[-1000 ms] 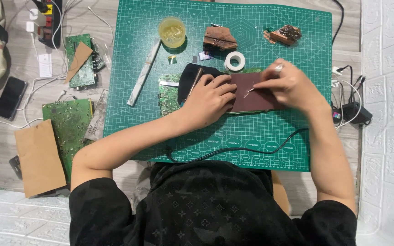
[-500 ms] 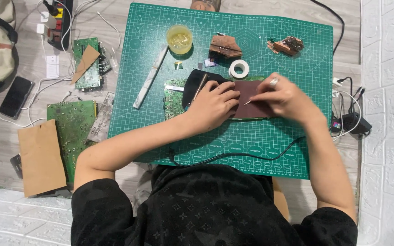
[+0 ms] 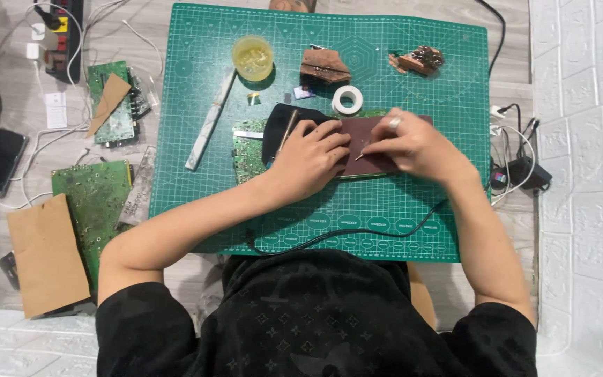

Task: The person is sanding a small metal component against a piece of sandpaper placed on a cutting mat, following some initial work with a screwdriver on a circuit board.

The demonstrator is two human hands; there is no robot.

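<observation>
My left hand (image 3: pixel 307 159) lies curled on a dark brown sheet (image 3: pixel 359 130) and presses it down. The sheet rests over a black piece (image 3: pixel 278 124) and a green circuit board (image 3: pixel 248 152) on the green cutting mat (image 3: pixel 197 105). My right hand (image 3: pixel 413 143), with a ring on one finger, pinches a thin pointed metal tool (image 3: pixel 361 155). The tool's tip touches the brown sheet just beside my left fingertips. What lies under the hands is hidden.
On the mat's far side are a yellow cup (image 3: pixel 252 57), a white tape roll (image 3: pixel 347 99), two brown scraps (image 3: pixel 324 66), (image 3: pixel 419 59) and a long pale bar (image 3: pixel 209 120). A black cable (image 3: pixel 343 234) crosses the near edge. More circuit boards (image 3: pixel 92 202), cardboard (image 3: pixel 45 255), a phone (image 3: pixel 0 162) and a power strip (image 3: pixel 61 35) lie to the left.
Both hands stay on the brown sheet. My right hand and the tool's tip have moved slightly closer to my left fingers. The view has shifted a little.
</observation>
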